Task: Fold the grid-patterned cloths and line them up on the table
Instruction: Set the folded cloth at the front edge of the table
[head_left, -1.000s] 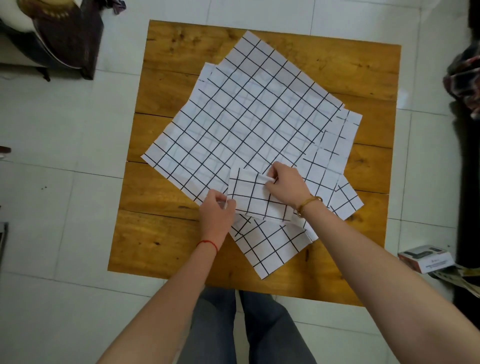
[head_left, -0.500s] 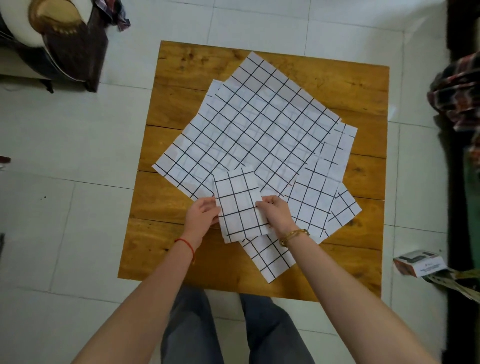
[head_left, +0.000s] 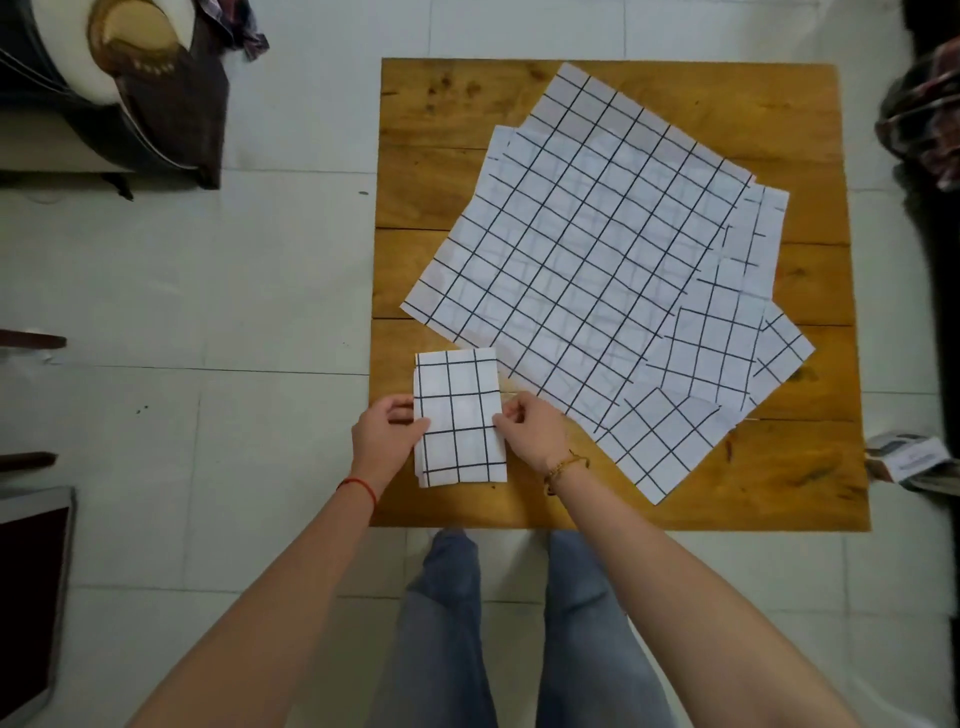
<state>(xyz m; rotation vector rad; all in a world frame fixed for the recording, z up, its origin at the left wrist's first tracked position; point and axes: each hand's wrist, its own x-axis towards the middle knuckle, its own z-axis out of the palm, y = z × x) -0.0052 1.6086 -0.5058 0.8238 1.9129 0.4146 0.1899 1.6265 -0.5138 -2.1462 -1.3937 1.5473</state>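
A folded grid-patterned cloth is held between the two hands at the near left corner of the wooden table. Its left edge is pinched by the left hand, whose thumb lies on top of the cloth while the fingers are curled under or behind the edge. Its right edge is pinched by the right hand, with the fingertips pressed together on the cloth's border about halfway along its length. The folded cloth is seen as an upright rectangle, its far end reaching beyond both hands and its near end lying just short of the wrists; whether it rests flat on the table or is lifted slightly cannot be told. A red string is worn on the left wrist and a gold-coloured bracelet on the right wrist. Beyond and to the right of the right hand, a pile of unfolded grid-patterned cloths is spread over the table, overlapping at different angles, its nearest edge just beside the folded cloth's far right corner. Further right of the right hand, past the table edge, a small box lies on the tiled floor. Blue jeans are seen below the forearms.
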